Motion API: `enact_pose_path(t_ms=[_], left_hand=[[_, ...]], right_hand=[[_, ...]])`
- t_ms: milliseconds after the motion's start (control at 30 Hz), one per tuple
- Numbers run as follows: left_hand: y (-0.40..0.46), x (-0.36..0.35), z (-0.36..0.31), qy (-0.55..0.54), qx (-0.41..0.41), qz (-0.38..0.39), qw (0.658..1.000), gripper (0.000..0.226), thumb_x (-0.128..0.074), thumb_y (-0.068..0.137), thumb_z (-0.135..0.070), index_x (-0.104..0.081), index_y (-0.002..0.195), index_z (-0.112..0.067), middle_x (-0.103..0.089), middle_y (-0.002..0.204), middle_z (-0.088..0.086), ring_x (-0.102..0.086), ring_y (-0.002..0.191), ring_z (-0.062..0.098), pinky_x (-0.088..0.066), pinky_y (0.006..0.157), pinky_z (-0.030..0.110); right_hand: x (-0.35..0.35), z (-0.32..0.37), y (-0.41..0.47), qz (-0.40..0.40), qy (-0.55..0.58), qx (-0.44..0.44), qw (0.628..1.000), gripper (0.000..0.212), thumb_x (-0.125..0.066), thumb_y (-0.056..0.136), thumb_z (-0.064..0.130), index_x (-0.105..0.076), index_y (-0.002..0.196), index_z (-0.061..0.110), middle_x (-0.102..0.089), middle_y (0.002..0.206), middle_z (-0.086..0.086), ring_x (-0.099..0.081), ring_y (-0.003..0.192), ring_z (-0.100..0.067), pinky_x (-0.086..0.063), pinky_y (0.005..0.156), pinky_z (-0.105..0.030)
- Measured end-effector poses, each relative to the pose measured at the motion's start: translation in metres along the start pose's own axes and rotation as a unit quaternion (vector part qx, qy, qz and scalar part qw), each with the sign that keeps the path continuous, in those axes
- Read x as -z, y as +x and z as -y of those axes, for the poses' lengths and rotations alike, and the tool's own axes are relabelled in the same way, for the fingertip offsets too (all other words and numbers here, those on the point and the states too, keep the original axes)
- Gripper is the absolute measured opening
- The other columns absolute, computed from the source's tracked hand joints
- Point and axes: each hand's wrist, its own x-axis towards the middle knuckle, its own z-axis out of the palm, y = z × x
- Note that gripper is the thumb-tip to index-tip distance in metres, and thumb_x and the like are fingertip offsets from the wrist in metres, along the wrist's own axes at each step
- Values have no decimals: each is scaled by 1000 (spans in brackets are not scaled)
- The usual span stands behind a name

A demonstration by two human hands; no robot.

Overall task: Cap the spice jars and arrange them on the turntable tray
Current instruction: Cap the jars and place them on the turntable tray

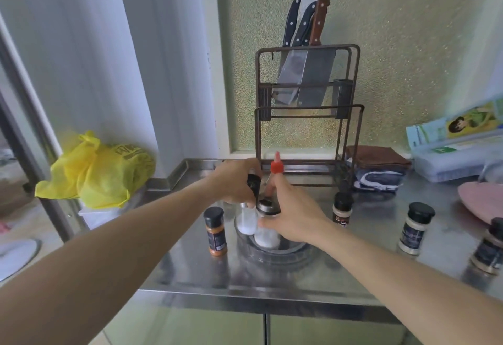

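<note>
Two glass shakers of white powder are seen standing upright inside the clear turntable tray [275, 256] at the middle of the steel bench [353, 276]. The nearer shaker [268, 224] is gripped by the right hand [295, 214], with the thumb pressed low against its glass and the fingers wrapped behind its metal cap; a red fingertip cover is worn on the raised index finger. The farther shaker [245, 222] is largely hidden behind the left hand [236, 181], which is curled around a dark-capped jar [253, 182] held just above it; whether that jar is being lowered or lifted cannot be told. Both hands are closed on their loads, neither spread. The tray lies directly below the two hands, and the jars' long axes are vertical, so any setting-down would appear to call for a straight descent into the open space of the tray.

Four capped jars are left outside the tray: an orange-spice jar [215, 231] just to its left, nearest the left arm, and a red-labelled jar [342, 208], a pale-filled jar [415, 227] and a dark jar [490, 246] spread to the right, nearer the right arm. A knife rack [307, 116] is seen behind.
</note>
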Motion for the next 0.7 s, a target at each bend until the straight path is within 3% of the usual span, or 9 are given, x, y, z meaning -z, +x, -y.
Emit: enact_pose_path(t_ms=[100,267,367,467,567,633,700], left_hand=[[3,-7,7,5,5,14,1000,71,-92,66,-17,-55,126,-27,-66,105,1,-59,99,25,-51,84,36],[8,-12,15,12,-7,9,1000,70,-91,68,-15,-55,127,-26,-60,98,-2,-61,104,28,-46,84,33],[10,-10,17,5,9,34,999,84,-95,65,-17,-50,135,-29,-65,112,1,-58,105,26,-49,96,38],[9,3,20,-23,32,100,994,97,-92,68,-15,-38,147,-30,-63,129,5,-60,113,27,-48,107,44],[10,20,40,-73,66,132,986,80,-83,73,-14,-47,143,-30,-67,130,5,-63,118,27,-48,110,46],[17,29,61,-103,94,74,987,56,-75,74,-14,-64,126,-29,-70,125,3,-66,115,25,-50,108,46],[29,29,82,-98,122,5,988,41,-69,83,-10,-70,123,-22,-71,124,6,-68,112,26,-53,104,40]], right_hand=[[-7,2,-2,10,6,13,1000,51,-80,77,33,-41,108,26,-51,99,4,-53,70,-13,-34,52,-30],[-17,4,-5,1,6,24,1000,49,-80,78,32,-42,109,26,-44,83,15,-43,65,-1,-28,50,-26],[-22,4,-7,0,10,36,999,48,-79,80,33,-42,111,27,-47,91,14,-47,69,-4,-32,53,-23],[-24,3,-9,-9,12,40,999,45,-76,83,34,-41,111,28,-39,78,19,-39,60,2,-24,49,-21],[-26,-1,-10,-11,20,45,999,46,-76,82,34,-39,110,31,-38,70,18,-37,55,2,-24,48,-22],[-26,-4,-11,-4,33,44,998,48,-76,81,37,-39,111,34,-42,72,18,-41,56,0,-27,50,-24],[-24,-5,-13,2,39,51,998,50,-77,79,41,-39,112,36,-45,73,19,-45,59,-2,-32,53,-25]])
